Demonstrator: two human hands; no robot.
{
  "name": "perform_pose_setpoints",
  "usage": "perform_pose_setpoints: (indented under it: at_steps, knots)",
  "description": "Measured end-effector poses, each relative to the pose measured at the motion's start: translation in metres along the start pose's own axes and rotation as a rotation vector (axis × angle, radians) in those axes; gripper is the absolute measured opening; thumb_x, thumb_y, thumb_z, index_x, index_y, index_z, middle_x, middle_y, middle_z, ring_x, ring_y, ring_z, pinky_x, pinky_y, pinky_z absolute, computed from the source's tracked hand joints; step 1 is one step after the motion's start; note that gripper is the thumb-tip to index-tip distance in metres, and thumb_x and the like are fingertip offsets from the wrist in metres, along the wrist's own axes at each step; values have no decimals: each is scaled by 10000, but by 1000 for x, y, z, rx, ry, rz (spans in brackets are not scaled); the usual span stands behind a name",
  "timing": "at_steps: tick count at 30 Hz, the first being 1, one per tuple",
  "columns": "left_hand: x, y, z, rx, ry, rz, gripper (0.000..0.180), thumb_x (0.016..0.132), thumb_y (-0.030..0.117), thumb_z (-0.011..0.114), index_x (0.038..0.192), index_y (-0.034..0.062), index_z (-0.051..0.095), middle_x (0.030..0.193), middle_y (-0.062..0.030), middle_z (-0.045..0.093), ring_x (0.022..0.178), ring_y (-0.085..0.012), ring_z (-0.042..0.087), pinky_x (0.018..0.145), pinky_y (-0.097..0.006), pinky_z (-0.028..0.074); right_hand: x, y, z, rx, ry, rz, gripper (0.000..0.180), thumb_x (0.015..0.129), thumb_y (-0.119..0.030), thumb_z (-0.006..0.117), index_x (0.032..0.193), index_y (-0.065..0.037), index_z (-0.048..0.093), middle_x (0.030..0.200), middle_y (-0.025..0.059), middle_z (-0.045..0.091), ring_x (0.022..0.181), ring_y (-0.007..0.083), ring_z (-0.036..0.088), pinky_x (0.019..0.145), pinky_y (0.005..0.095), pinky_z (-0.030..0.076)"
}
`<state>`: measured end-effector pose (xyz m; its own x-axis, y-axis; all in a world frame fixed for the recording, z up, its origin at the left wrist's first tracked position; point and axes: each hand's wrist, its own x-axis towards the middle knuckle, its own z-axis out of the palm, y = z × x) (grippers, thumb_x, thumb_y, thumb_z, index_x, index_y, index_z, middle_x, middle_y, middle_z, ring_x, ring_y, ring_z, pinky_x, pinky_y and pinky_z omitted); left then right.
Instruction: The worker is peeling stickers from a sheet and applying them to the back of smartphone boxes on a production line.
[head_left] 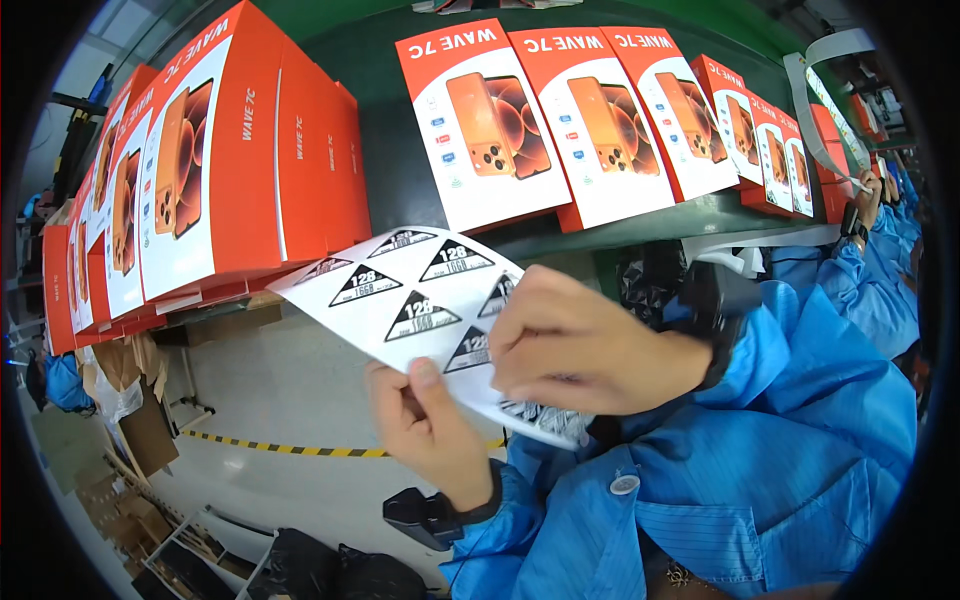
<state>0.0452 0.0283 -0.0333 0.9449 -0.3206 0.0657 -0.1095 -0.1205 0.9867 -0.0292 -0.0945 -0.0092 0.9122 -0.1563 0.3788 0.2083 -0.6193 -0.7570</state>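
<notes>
Sticker sheet [400,290], white with black triangular labels: left hand [425,420] is pinching its lower edge, steadying it flat. Right hand [580,340] is curling over the sheet's right part, fingertips apparently picking at one label. Orange-and-white phone boxes [520,120] are lying beyond both hands.

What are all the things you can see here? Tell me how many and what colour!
sticker sheet: one, white with black triangle stickers, held in the middle of the view
flat boxes: several, orange and white, in a row on the green belt
stacked boxes: several, orange and white, on the left
green belt: one, dark green, across the top
co-worker's sleeve: blue, far right, that person holds a white strip
floor tape: one line, yellow and black, lower left
left hand: holds the sheet's lower edge
right hand: on the sheet's right part, picking at it
</notes>
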Motion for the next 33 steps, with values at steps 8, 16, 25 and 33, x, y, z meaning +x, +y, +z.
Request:
perform_pose_setpoints:
  at_steps: [8, 16, 25, 33]
  knots:
    - [1, -23, -39, 500, -971, 270, 115, 667, 54, 555, 779, 61, 536, 834, -77, 572, 682, -229, 561, 580, -295, 433, 53, 46, -59, 375, 122, 283, 93, 761, -97, 563, 776, -17, 516, 752, 11, 514, 698, 77, 475, 622, 213, 393]
    - [21, -27, 23, 588, -755, 709, 125, 660, 68, 558, 772, 50, 504, 1242, -106, 399, 888, -224, 505, 658, -295, 409, 57, 74, -30, 177, -231, 413, 68, 754, -72, 556, 752, -24, 508, 665, -1, 494, 595, 66, 448, 544, 206, 376]
    - [20, -43, 37, 565, -752, 664, 152, 669, 60, 546, 816, 50, 506, 1236, -104, 402, 888, -228, 493, 662, -299, 401, 60, 77, -28, 129, -224, 378, 58, 747, -60, 557, 736, -24, 513, 650, 10, 490, 594, 74, 457, 539, 212, 384]
    - [20, -44, 37, 571, -762, 642, 160, 675, 67, 546, 830, 43, 520, 1229, -88, 410, 878, -227, 489, 648, -303, 396, 58, 76, -26, 142, -210, 396, 62, 744, -57, 561, 735, -19, 513, 637, 7, 476, 579, 70, 445, 522, 210, 375]
